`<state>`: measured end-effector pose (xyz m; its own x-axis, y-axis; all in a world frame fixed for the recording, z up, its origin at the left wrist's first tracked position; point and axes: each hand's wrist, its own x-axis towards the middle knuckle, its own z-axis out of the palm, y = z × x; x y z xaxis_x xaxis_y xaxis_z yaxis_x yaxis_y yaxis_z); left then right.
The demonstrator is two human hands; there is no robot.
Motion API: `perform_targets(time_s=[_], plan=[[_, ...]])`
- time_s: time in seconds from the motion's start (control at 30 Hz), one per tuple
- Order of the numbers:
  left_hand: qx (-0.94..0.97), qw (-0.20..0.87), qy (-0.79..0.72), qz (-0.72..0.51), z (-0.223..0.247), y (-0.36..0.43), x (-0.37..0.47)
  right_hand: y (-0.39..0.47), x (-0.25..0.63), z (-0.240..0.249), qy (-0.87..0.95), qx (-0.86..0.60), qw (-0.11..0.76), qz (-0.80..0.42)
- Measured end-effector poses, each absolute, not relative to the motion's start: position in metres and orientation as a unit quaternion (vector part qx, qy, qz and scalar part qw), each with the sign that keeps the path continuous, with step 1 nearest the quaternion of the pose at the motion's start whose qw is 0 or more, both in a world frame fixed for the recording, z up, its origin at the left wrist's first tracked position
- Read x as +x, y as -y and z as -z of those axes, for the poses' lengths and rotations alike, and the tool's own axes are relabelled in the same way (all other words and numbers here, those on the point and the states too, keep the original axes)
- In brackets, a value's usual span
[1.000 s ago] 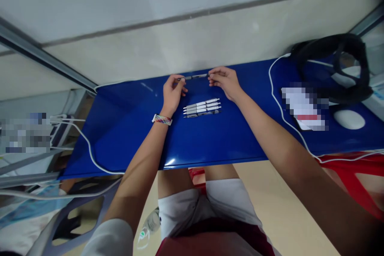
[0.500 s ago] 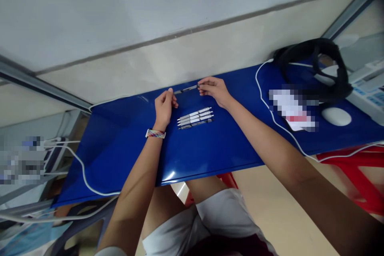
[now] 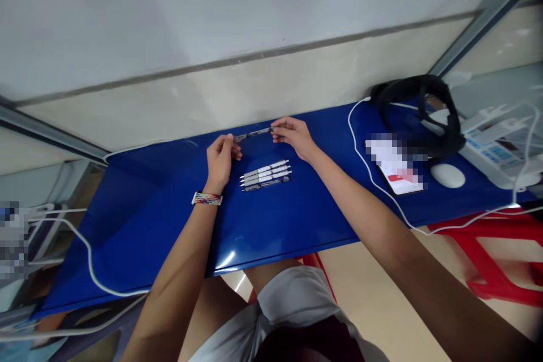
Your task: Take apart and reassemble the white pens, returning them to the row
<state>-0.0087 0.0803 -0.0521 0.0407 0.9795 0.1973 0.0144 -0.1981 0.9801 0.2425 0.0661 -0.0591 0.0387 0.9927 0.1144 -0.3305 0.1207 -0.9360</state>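
A dark pen with clear parts (image 3: pixel 253 134) spans the gap between my hands near the back of the blue table (image 3: pixel 178 237). My left hand (image 3: pixel 220 159) is closed on its left end, thumb on top. The fingertips of my right hand (image 3: pixel 293 134) pinch the other end. Just nearer to me, a row of pens (image 3: pixel 266 169) lies side by side on the tabletop, several white and grey. The one closest to me is a dark, partly clear pen (image 3: pixel 267 184). A multicoloured woven band circles my left wrist.
At the right lie a phone (image 3: pixel 392 169), a white mouse (image 3: pixel 448 175), a black headset with a strap (image 3: pixel 418 113) and a white power strip (image 3: pixel 496 150). A white cable (image 3: pixel 360 153) runs down that side. Red plastic stools (image 3: pixel 479 254) stand below; a pale wall (image 3: pixel 271 87) borders the back.
The camera view has shifted, so the whole scene sits further left and slightly lower. Both hands still hold the pen in much the same way; the row of pens is unchanged.
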Motion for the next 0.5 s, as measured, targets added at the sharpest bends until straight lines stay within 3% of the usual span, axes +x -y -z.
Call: perform_targets(time_s=[0.5], plan=[[0.588,0.449,-0.407,-0.536,0.0570,-0.0793,-0.0119,-0.0616,0.2433,0.0529,0.416,-0.387,0.616,-0.546]])
